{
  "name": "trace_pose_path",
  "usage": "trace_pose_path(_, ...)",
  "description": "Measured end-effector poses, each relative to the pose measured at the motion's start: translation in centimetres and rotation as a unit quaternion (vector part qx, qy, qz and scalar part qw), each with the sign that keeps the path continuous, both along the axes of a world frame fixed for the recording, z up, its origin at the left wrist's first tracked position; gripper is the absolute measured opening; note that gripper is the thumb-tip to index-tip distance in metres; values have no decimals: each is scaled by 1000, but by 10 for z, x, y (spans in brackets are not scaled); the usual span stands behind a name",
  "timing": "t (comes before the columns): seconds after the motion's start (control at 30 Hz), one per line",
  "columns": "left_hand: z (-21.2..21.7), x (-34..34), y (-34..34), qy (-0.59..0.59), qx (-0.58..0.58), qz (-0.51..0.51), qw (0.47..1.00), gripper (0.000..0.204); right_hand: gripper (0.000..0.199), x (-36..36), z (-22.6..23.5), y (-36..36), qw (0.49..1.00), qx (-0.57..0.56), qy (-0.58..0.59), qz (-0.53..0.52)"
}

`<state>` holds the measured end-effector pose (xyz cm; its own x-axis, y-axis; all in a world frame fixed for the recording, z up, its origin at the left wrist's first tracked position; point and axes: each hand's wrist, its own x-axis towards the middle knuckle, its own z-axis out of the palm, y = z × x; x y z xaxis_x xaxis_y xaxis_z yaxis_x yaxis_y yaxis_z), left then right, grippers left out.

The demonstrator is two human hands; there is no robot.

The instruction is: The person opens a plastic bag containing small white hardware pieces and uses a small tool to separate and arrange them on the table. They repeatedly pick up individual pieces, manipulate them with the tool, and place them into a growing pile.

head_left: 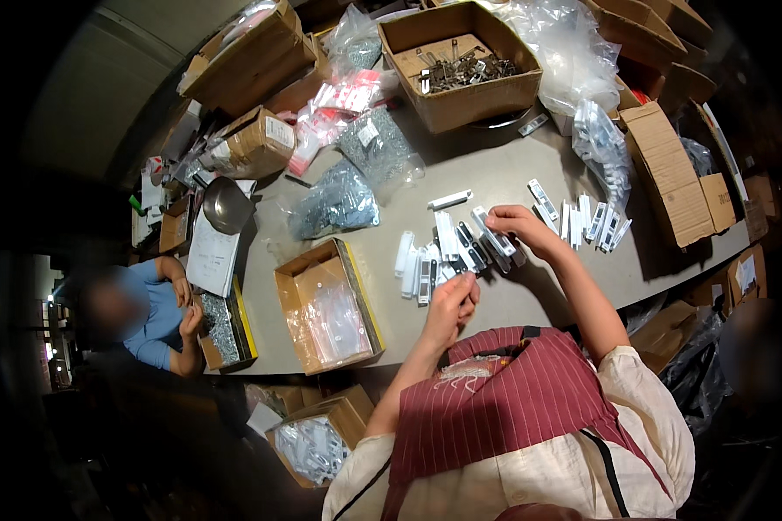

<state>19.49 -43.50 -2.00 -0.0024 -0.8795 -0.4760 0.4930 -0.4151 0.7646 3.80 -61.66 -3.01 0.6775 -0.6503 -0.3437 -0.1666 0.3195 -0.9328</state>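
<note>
A loose pile of narrow white and dark-slotted metal pieces (446, 237) lies on the grey table in front of me. At its right side, my right hand (527, 228) has thumb and fingers closed on a slim white metal piece (492, 231). My left hand (453, 304) is at the near edge of the pile, its fingers curled together; whatever they pinch, if anything, is too small to make out. A single white piece (450, 200) lies apart beyond the pile. Several similar pieces (577, 222) form a second group to the right of my right hand.
An open carton of plastic bags (311, 349) stands left of the pile. Bags of small metal parts (334, 201) lie farther back, beside a large carton of metal parts (443, 113). A metal bowl (227, 206) rests on papers. At left, a co-worker (152, 304) handles something beside a parts box.
</note>
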Motion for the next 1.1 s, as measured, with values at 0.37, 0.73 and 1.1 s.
trace_pose_path(0.37,33,-3,-29,-304,-118,-48,944,34,28,-32,29,70,997,46,-59,30)
trace_pose_path(0.73,13,-9,-9,103,-124,-73,984,29,29,-27,37,84,976,117,-121,-136)
trace_pose_path(1.1,20,-26,-3,-16,-16,-132,991,33,27,-29,7,94,989,-117,-40,-87)
